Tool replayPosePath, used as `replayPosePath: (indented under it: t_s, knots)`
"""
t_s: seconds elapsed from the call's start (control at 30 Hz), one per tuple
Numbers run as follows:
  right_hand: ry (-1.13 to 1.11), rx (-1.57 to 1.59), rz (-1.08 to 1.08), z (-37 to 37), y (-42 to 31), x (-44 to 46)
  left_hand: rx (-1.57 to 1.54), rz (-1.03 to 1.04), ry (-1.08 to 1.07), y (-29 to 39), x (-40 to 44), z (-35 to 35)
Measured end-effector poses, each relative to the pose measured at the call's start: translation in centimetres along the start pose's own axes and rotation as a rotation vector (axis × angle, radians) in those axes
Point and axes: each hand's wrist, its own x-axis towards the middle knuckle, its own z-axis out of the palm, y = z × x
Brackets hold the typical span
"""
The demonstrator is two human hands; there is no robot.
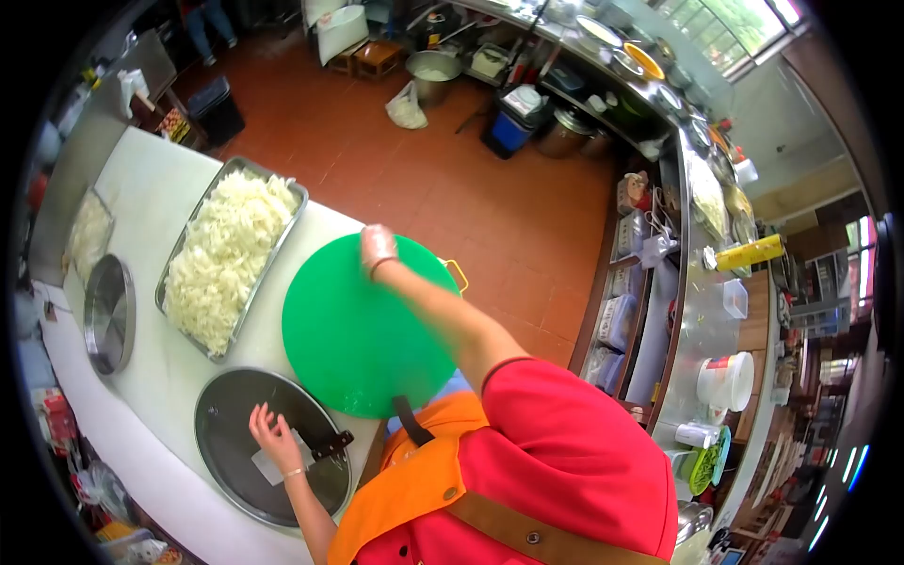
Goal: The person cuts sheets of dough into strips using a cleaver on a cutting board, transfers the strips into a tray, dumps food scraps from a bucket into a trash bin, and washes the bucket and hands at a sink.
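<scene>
My right hand [379, 249], in a clear plastic covering, is at the far rim of a round green cutting board [344, 320], its fingers closed over the edge. The forearm is blurred and crosses the board. My left hand [273, 439] has its fingers spread and holds nothing. It is over a wide round dark pan [235, 405], close to a cleaver [331, 444] that lies in it. The cleaver's black handle points toward the board, and the hand and wrist hide part of its blade.
On the white table [141, 188] stand a metal tray [299, 202] heaped with pale shredded vegetable, a round metal pan [108, 315] and a clear bag [89, 231]. Beyond is a red tiled floor [452, 198]. A shelved steel counter [673, 311] with containers runs along the right. Another person's legs [209, 28] show at the top left.
</scene>
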Motion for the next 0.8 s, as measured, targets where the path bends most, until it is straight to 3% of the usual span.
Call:
replayPosePath:
  t_s: [0.03,0.13,0.17,0.2,0.23,0.27,0.37,0.43,0.5,0.57,0.63,0.7,0.73,0.8]
  knots:
    - [0.063,0.071,-0.074,3.6,-1.6,-0.8,0.006,-0.016,0.027,-1.1,-0.4,-0.5]
    - [-0.318,0.286,-0.554,10.8,-11.9,-7.5,0.070,-0.062,0.112,-2.6,-0.8,-2.0]
    - [-0.250,0.637,-0.966,9.7,-13.6,-12.1,0.062,-0.059,0.147,-2.2,-0.4,-2.1]
    - [-0.664,0.301,-0.978,-2.5,-16.8,-16.9,0.055,-0.056,0.184,-1.8,-0.1,-2.3]
    - [-0.622,0.483,-1.108,-2.2,-17.4,-18.5,0.049,-0.053,0.220,-1.4,0.3,-2.5]
    - [-0.675,0.576,-0.942,-1.1,-17.8,-19.3,0.057,-0.021,0.233,-1.0,0.9,-2.5]
    - [-0.451,0.250,-0.659,-1.8,-15.4,-17.8,0.007,0.072,0.199,-0.1,3.1,-1.7]
    - [-0.204,0.164,-0.728,-0.1,-9.9,-15.4,-0.008,0.134,0.131,1.3,4.4,0.0]
    - [0.058,0.512,-0.603,-1.6,-2.3,-14.7,-0.037,0.182,0.053,3.7,5.3,2.3]
    - [-0.164,0.723,-0.179,-11.6,3.2,-17.2,-0.070,0.222,-0.031,7.4,6.0,4.7]
    - [-0.209,0.945,0.105,-11.9,10.6,-17.9,-0.078,0.292,-0.096,11.6,6.0,7.6]
    - [0.003,1.112,0.111,-10.7,18.6,-19.5,-0.071,0.358,-0.146,16.0,5.3,11.2]
    - [-0.015,1.490,0.176,-7.9,23.6,-20.1,-0.093,0.359,-0.191,18.6,4.5,13.2]
    - [-0.030,1.616,0.386,-9.7,29.9,-23.1,-0.128,0.381,-0.285,22.6,2.9,17.8]
